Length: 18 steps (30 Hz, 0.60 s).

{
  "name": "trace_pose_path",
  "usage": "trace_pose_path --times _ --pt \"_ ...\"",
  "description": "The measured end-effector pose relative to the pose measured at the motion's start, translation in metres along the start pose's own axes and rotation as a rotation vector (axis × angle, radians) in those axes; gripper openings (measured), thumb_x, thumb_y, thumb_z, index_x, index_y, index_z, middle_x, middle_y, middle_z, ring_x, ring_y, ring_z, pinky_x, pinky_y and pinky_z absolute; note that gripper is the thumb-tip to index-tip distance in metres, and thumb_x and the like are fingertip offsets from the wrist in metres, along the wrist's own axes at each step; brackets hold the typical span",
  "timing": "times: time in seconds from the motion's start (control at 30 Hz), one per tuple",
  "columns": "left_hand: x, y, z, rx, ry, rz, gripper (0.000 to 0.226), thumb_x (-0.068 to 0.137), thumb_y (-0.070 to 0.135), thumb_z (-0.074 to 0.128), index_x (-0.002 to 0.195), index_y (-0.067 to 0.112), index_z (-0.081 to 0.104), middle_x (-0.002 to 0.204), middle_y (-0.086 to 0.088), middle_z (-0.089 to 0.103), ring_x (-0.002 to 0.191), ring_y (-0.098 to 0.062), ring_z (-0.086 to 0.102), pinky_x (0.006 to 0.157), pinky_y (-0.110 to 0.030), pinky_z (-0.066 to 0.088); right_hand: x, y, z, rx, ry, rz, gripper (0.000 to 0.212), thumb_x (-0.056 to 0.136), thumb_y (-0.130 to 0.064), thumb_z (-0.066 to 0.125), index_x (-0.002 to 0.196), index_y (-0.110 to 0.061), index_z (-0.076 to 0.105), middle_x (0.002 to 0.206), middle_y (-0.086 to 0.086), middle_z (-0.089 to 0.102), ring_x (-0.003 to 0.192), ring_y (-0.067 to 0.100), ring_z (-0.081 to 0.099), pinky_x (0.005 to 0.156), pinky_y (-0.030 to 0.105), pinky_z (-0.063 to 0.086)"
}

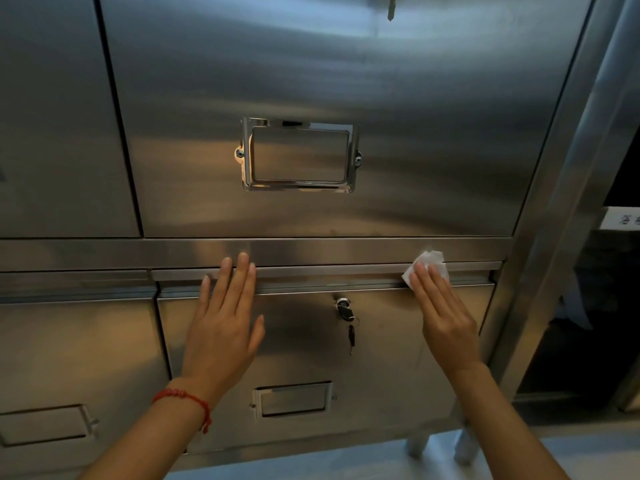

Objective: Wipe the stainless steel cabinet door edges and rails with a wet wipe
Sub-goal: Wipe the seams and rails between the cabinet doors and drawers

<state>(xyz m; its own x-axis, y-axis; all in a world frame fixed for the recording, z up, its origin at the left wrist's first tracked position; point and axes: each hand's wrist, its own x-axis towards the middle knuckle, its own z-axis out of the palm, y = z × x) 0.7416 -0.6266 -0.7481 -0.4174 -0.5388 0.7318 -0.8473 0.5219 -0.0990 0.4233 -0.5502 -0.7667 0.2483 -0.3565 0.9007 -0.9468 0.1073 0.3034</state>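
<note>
1. The right hand [446,313] lies flat against the top edge of the lower cabinet door [311,341], its fingers straight and close together, pressing a white wet wipe [427,263] onto the metal. The wipe is crumpled, and part of it shows above and to the left of the fingertips.

2. The wipe sits on the horizontal rail [346,271] that runs along the top of the lower door, near the rail's right end — just below the wider steel band [311,249] that separates the lower door from the large upper door [311,81].

3. The left hand [225,323] rests open on the same lower door, further to the left. Its fingers are straight and held together, the thumb spread out to the side; the fingertips reach over the rail and touch the band above it. It holds nothing.

4. A red string bracelet [187,400] circles the left wrist.

5. Between the two hands, a lock [343,304] in the lower door carries a key, with a second key [351,336] hanging below it on a ring.

6. A chrome label holder [299,154] is fixed in the middle of the upper door — a smaller label frame [292,398] sits low on the lower door.

7. To the left is a neighbouring door [69,358] with its own label frame.

8. At the right, the cabinet's upright corner post [554,202] rises beside a dark opening.
</note>
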Motion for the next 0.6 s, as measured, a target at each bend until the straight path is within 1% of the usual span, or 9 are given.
trace_pose_path --times 0.07,0.13,0.27,0.33,0.43,0.47,0.6 --pt "0.0 0.0 0.0 -0.006 0.003 0.0 0.066 0.083 0.032 0.034 0.139 -0.002 0.031 0.148 -0.017 0.026 0.137 -0.032 0.025 0.112 -0.044 0.012 0.001 -0.002 -0.002 -0.004 -0.005 0.019 0.039 0.087 0.008 0.04 0.124 0.005 0.053 0.131 0.023 0.051 0.122 0.036 0.05 0.102 0.048 0.042" --pt "0.0 0.001 0.0 -0.009 0.003 -0.004 0.066 0.083 0.032 0.034 0.139 -0.002 0.031 0.148 -0.017 0.026 0.137 -0.032 0.025 0.112 -0.044 0.012 0.001 -0.006 -0.001 -0.006 -0.012 0.025 0.04 0.087 0.008 0.038 0.124 0.005 0.054 0.131 0.023 0.051 0.122 0.036 0.048 0.106 0.042 0.038" --pt "0.0 0.001 0.0 -0.012 -0.001 -0.004 0.066 0.083 0.033 0.033 0.139 -0.002 0.031 0.149 -0.017 0.025 0.137 -0.032 0.024 0.112 -0.044 0.011 -0.001 0.003 -0.003 -0.005 -0.02 0.024 0.044 0.081 0.016 0.051 0.124 0.006 0.056 0.133 0.022 0.05 0.124 0.036 0.047 0.104 0.047 0.039" --pt "0.0 0.001 0.0 -0.018 0.004 0.002 0.066 0.083 0.033 0.034 0.139 -0.002 0.031 0.149 -0.017 0.024 0.138 -0.03 0.022 0.112 -0.043 0.01 -0.003 0.007 -0.005 -0.011 -0.026 0.05 0.047 0.078 0.017 0.053 0.124 0.006 0.055 0.132 0.023 0.05 0.123 0.037 0.047 0.105 0.047 0.038" --pt "0.0 0.001 0.001 -0.037 0.014 0.0 0.068 0.083 0.035 0.035 0.14 -0.002 0.029 0.149 -0.017 0.023 0.138 -0.029 0.017 0.112 -0.043 0.009 0.0 0.002 -0.005 -0.031 -0.017 0.046 0.041 0.087 0.012 0.039 0.125 0.005 0.053 0.132 0.023 0.051 0.123 0.037 0.047 0.112 0.036 0.029" --pt "0.0 0.002 0.001 -0.046 0.016 -0.003 0.069 0.083 0.036 0.035 0.14 -0.002 0.029 0.149 -0.017 0.023 0.139 -0.029 0.016 0.112 -0.042 0.008 0.001 0.0 -0.004 -0.027 -0.018 0.036 0.041 0.088 0.01 0.036 0.125 0.005 0.053 0.132 0.022 0.051 0.123 0.036 0.048 0.112 0.035 0.027" --pt "0.0 0.0 0.001 -0.055 0.011 0.003 0.07 0.083 0.037 0.035 0.14 -0.002 0.028 0.15 -0.017 0.023 0.139 -0.028 0.016 0.112 -0.042 0.009 -0.001 0.005 -0.003 -0.015 -0.032 0.037 0.042 0.088 0.011 0.036 0.125 0.005 0.054 0.133 0.021 0.051 0.124 0.036 0.048 0.111 0.037 0.03"
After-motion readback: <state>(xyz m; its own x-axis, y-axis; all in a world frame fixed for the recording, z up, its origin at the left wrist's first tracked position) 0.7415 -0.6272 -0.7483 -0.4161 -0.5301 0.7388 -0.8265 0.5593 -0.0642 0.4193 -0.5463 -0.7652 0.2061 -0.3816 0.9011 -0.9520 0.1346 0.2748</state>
